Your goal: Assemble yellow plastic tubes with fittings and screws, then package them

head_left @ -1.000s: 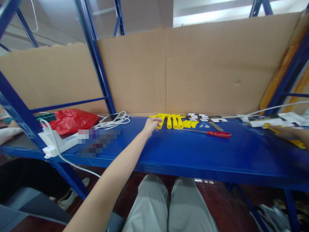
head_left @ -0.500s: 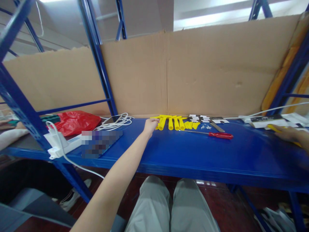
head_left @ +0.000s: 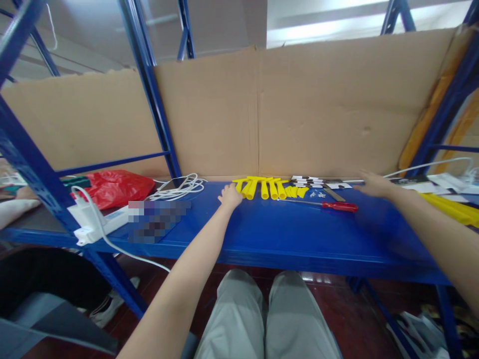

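Note:
My left hand [head_left: 229,196] is at the left end of a row of yellow plastic tubular pieces [head_left: 264,189]. Its fingers look spread, and whether they touch the nearest piece I cannot tell. Out to the right, my right hand [head_left: 374,185] reaches over the back of the bench, empty, its fingers stretched out. Between the hands lie small flat yellow pieces [head_left: 297,192], a screwdriver [head_left: 339,206] with a red handle, a flat metal strip [head_left: 334,193] and black-and-white pieces [head_left: 305,181]. Larger yellow parts [head_left: 451,208] lie beyond my right forearm, partly hidden by it.
A cardboard sheet [head_left: 318,109] walls off the back of the blue bench [head_left: 269,234]. At left are a white power strip [head_left: 112,223], coiled white cable [head_left: 183,187] and a red plastic bag [head_left: 116,188]. Another person's hand [head_left: 28,193] shows at far left.
My right hand has let go of a yellow part at the right and swung left toward the back of the bench. My left hand's fingers have spread from a closed pinch.

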### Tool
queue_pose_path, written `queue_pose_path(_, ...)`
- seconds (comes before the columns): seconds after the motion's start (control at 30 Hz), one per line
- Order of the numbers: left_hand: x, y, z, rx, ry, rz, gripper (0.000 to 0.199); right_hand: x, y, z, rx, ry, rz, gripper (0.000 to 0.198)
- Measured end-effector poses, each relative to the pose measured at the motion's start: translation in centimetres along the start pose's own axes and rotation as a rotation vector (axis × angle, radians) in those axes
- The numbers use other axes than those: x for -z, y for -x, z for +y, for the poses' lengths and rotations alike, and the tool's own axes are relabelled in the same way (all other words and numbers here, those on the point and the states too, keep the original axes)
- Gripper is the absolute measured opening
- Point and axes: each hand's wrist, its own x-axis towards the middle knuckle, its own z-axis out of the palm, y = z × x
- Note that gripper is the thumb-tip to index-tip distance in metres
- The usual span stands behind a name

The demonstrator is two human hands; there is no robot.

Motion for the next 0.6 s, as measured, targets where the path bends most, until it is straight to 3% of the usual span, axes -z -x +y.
queue_pose_path(0.07, -0.1, -0.3, -0.4, 0.022, 0.013, -0.080, 0.051, -0.2, -0.4, -3.4, -0.009, -0.094, -0.083, 0.056)
queue_pose_path(0.2, -0.4, -0.5, -0.6, -0.012, -0.030, -0.216, 0.054, -1.7, 0.0, -7.2, -0.197, -0.341, 0.039, 0.058)
queue_pose_path(0.27, -0.5, -0.4, -0.5, -0.015, -0.055, -0.219, 0.057, -2.9, 0.6, -7.3, -0.219, -0.329, 0.072, 0.050)
queue_pose_path(0.43, -0.3, -0.1, 0.0, -0.064, -0.037, -0.153, 0.050, -4.5, 1.9, -5.5, -0.108, -0.267, 0.037, 0.035)
queue_pose_path(0.5, -0.4, -0.1, 0.3, -0.169, 0.006, -0.105, 0.045, -4.4, 2.1, -5.2, -0.100, -0.246, 0.034, 0.032)
queue_pose_path(0.6, -0.9, 0.0, 0.6, -0.299, 0.004, -0.136, 0.034, -4.2, 2.1, -5.4, -0.082, -0.218, 0.009, 0.031)
